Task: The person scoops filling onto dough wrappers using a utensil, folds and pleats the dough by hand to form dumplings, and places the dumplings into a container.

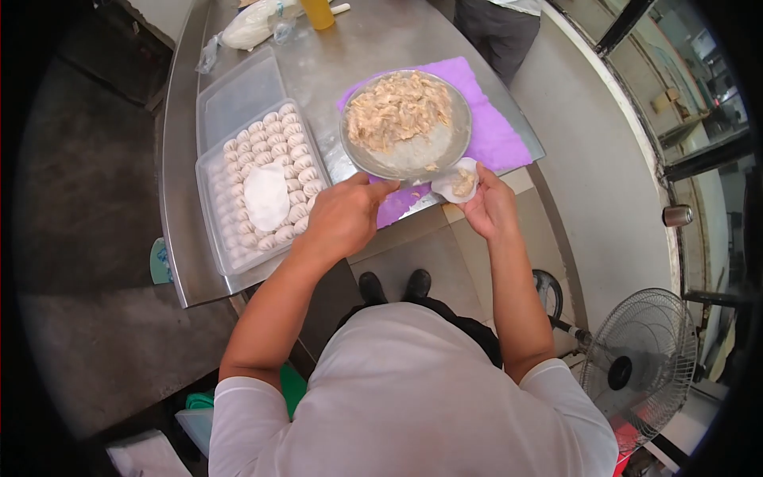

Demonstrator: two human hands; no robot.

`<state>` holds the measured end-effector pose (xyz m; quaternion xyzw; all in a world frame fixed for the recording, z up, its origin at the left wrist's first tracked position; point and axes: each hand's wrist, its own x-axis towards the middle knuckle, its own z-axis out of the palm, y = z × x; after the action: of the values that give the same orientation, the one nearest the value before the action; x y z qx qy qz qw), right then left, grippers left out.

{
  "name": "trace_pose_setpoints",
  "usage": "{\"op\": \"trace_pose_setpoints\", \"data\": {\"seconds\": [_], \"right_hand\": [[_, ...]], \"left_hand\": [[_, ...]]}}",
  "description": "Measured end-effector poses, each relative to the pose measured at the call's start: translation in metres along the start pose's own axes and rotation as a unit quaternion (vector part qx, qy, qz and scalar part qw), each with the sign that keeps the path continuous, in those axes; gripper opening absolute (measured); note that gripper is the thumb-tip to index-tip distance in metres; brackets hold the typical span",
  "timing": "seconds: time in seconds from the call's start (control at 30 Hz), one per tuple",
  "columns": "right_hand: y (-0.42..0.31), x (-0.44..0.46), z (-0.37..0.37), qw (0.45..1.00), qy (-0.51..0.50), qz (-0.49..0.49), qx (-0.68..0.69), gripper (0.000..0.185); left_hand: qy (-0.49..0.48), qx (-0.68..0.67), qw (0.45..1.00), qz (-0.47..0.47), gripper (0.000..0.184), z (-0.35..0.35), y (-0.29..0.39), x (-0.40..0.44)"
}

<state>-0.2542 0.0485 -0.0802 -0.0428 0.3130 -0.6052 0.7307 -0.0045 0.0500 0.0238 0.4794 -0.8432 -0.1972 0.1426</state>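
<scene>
My left hand (350, 213) is closed, its index finger stretched along what looks like a thin flat utensil (418, 184), mostly hidden, that points at the wrapper. In my right hand (489, 208) a round white dough wrapper (447, 189) lies cupped, with a lump of pale filling (463, 184) on it. Just beyond both hands stands a round metal bowl (347, 148) of minced filling (397, 110). To the left, a clear plastic box (208, 208) holds rows of pleated dumplings (280, 147). A stack of flat wrappers (266, 196) rests on top of them.
The bowl sits on a purple cloth (499, 139) on the steel table (310, 60). A box lid (240, 91), a plastic bag (253, 25) and a yellow container (318, 13) lie farther back. A standing fan (636, 374) is at right. Another person's legs (497, 36) show beyond the table.
</scene>
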Motion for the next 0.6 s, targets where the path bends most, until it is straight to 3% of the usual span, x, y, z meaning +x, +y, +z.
{"op": "trace_pose_setpoints", "data": {"seconds": [0.23, 0.33, 0.6], "right_hand": [[-0.006, -0.002, -0.007, 0.999, -0.015, 0.026, -0.019, 0.041], [-0.008, -0.007, -0.012, 0.999, -0.022, 0.031, -0.006, 0.042], [-0.006, -0.011, -0.011, 0.997, -0.033, 0.063, -0.016, 0.047]], "left_hand": [[-0.002, 0.038, 0.997, 0.064, 0.038, 0.006, -0.003, 0.005], [0.003, -0.007, 0.999, 0.036, 0.040, -0.016, 0.005, -0.001], [-0.014, 0.028, 0.998, 0.055, 0.039, -0.021, 0.004, -0.005]]}}
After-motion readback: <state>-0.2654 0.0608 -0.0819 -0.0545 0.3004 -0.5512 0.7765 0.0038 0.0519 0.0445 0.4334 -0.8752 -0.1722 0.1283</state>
